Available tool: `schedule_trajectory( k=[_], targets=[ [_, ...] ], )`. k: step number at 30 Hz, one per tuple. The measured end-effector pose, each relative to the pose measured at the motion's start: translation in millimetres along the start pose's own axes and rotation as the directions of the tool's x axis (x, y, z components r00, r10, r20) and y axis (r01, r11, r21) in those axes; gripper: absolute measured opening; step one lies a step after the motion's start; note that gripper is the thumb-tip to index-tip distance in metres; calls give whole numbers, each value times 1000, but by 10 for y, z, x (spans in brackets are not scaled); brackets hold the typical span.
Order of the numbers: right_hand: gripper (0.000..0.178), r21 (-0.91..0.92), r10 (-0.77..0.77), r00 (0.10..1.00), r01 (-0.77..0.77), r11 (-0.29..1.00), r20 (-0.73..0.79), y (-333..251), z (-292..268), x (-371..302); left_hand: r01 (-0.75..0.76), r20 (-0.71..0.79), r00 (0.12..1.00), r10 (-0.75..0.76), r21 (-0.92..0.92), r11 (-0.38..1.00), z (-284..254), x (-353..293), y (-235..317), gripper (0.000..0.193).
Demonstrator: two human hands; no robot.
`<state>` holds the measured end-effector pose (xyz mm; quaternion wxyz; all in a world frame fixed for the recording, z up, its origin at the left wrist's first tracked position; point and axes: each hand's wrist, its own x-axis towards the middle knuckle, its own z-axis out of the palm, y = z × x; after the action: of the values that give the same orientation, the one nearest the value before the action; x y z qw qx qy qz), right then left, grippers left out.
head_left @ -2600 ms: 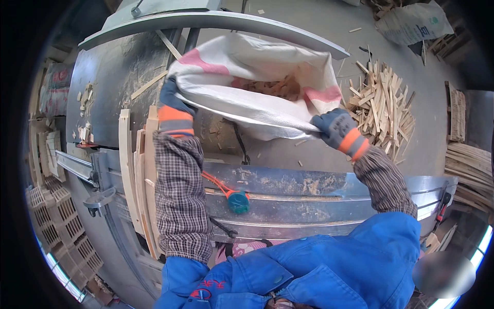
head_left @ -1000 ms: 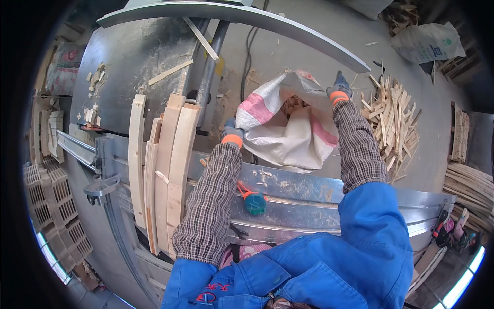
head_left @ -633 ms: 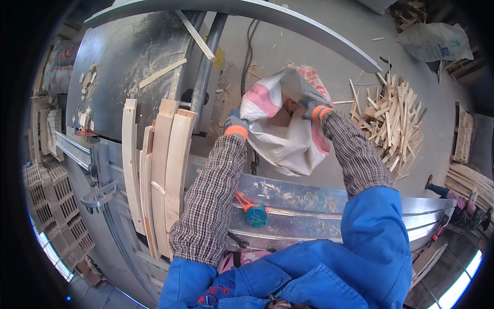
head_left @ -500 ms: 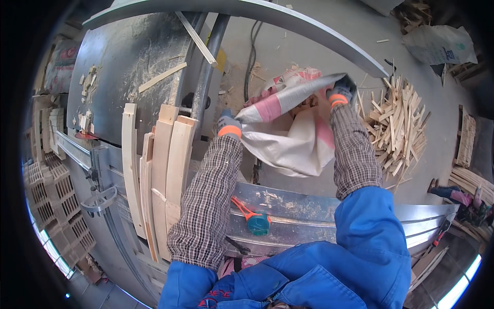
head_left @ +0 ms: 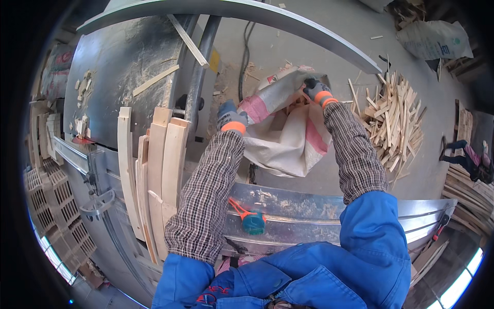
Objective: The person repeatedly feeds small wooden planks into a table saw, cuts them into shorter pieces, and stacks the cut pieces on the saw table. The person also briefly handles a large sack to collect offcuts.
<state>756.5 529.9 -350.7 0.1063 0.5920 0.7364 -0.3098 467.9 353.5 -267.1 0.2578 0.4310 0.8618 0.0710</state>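
A white and pink woven sack hangs past the far side of the metal rail, its mouth held apart between my two gloved hands. My left hand, in a grey glove with an orange cuff, is closed round the sack's left rim. On the far right of the rim, my right hand grips the fabric with bent fingers. Inside the mouth, some brownish wood scraps show in part; the rest of the contents is hidden by the folds.
Long wooden strips lie on the saw table at my left. A teal tape measure rests on the metal rail before me. Thin offcuts are heaped on the floor at right. A curved grey beam spans the far side.
My right hand has moved left, closer to my left hand, which has risen slightly. The sack's stretched rim has slackened and its mouth has narrowed.
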Motion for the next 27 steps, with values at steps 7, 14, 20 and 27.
schedule_trajectory(
  k=[7, 14, 20, 27],
  targets=[
    [45, 53, -9, 979, -2, 999, 204, 120, 201, 152, -230, 1, 972, 236, -218, 949, -243, -130, 177, 46],
    [34, -137, -30, 969, 66, 988, 246, -328, 213, 257, -368, -137, 921, 363, -608, 704, -926, -896, 116, 30],
    [23, 113, -77, 925, 37, 993, 371, -286, 221, -301, -396, -275, 918, 284, -621, 677, -1630, -1643, -310, 26],
    [26, 471, -207, 948, 72, 879, 240, -428, -205, -1257, -225, -481, 875, -49, -495, 839, -2124, -2057, -1902, 30]
  ],
)
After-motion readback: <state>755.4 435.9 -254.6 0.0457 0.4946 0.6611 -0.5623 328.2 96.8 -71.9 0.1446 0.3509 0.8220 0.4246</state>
